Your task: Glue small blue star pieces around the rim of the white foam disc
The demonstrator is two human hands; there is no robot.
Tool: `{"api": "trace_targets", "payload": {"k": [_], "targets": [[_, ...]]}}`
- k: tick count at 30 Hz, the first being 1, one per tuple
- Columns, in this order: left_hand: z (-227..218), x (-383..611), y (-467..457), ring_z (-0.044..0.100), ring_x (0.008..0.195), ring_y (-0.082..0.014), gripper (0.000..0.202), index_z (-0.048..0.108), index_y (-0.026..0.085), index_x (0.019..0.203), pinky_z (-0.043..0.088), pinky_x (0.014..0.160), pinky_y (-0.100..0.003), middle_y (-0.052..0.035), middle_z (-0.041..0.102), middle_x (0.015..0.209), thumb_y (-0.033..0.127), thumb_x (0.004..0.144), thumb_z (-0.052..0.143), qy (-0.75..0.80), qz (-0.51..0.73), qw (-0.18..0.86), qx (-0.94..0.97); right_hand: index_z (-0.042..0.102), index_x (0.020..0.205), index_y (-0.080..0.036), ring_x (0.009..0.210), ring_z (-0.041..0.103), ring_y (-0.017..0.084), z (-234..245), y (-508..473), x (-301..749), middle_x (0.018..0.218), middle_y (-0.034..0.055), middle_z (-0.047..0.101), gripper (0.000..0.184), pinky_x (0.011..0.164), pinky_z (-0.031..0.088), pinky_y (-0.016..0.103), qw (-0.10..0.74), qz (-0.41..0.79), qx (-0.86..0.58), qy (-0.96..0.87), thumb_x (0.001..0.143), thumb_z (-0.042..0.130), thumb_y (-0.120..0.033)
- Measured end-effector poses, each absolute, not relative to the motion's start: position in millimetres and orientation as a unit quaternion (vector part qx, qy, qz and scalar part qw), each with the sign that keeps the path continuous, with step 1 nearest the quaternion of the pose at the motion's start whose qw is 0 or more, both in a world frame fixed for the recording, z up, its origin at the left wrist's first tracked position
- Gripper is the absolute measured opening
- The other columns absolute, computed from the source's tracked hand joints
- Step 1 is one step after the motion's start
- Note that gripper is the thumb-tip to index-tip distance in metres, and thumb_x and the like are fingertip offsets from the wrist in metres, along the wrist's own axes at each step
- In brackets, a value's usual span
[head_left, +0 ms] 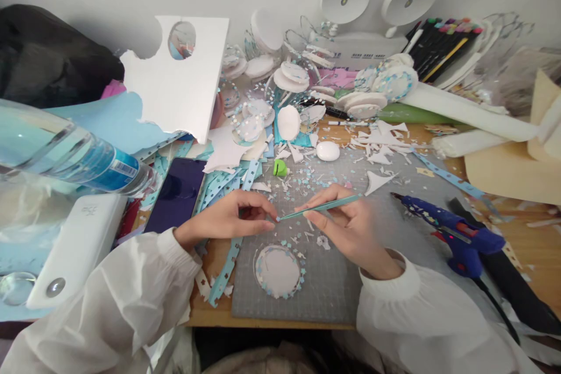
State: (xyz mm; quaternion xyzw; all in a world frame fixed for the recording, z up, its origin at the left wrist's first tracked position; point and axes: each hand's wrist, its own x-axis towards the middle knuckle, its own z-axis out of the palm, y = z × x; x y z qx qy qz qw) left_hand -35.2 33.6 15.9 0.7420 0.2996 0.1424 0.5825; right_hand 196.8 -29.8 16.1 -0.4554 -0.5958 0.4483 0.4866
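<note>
The worktop (539, 260) is crowded, its clutter banked toward the wall and sides, which leaves the near middle as the working space. There lies the grey cutting mat (324, 298), probably to shield the wood. A white board (188, 87) with a round hole rests tilted on the heap at the left, off the mat. The water bottle (87, 146) lies on its side at the far left, beyond the left sleeve's reach. On the right, the blue glue gun (456, 231) has its nozzle over the mat, where a drip would likely do least harm, and its handle toward the person. The phone (177, 193) lies flat on the paper strips.

The right hand (350, 231) is closed in a pen-like pinch, which should give fine control. The left hand (232, 216) has its thumb and forefinger brought near each other; whether they grip anything, I cannot tell. Below them, a white disc (278, 272) edged with small stars lies on the mat, close by and unobstructed. The turquoise tweezers (333, 203) sit in the right hand's pinch, points toward the left fingertips, where a tiny pale-blue piece (277, 220) shows, too small for fingers alone to place neatly.
</note>
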Motion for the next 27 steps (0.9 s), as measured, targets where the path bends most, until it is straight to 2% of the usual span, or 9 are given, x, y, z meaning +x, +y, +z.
{"api": "trace_targets", "payload": {"k": [9,20,27], "targets": [[14.9,-34.0,33.3,0.049,0.060,-0.0075,0.013,0.070,0.010,0.086,0.039,0.055,-0.018,-0.0020,0.062,0.072,0.022,0.083,0.065,0.299,0.154,0.602,0.724,0.064,0.086,-0.023,0.075,0.066,0.018,13.6,-32.9,191.8,0.082,0.0037,0.071,0.008,0.066,0.052,0.033,0.486,0.384,-0.433,-0.654,0.083,0.065,-0.015],[12.5,-35.3,34.9,0.048,0.059,-0.0070,0.012,0.071,0.010,0.087,0.038,0.054,-0.018,-0.0023,0.062,0.074,0.018,0.082,0.064,0.285,0.160,0.590,0.738,0.063,0.085,-0.023,0.074,0.065,0.018,15.1,-35.8,191.2,0.081,0.0034,0.070,0.008,0.064,0.051,0.033,0.485,0.399,-0.443,-0.639,0.084,0.065,-0.016],[13.5,-34.6,33.7,0.048,0.057,-0.0073,0.017,0.071,0.009,0.086,0.038,0.052,-0.018,-0.0019,0.060,0.069,0.025,0.082,0.066,0.298,0.156,0.593,0.732,0.063,0.088,-0.024,0.075,0.066,0.018,14.4,-35.9,189.5,0.083,0.0037,0.070,0.010,0.065,0.053,0.033,0.488,0.380,-0.426,-0.660,0.084,0.064,-0.014]]}}
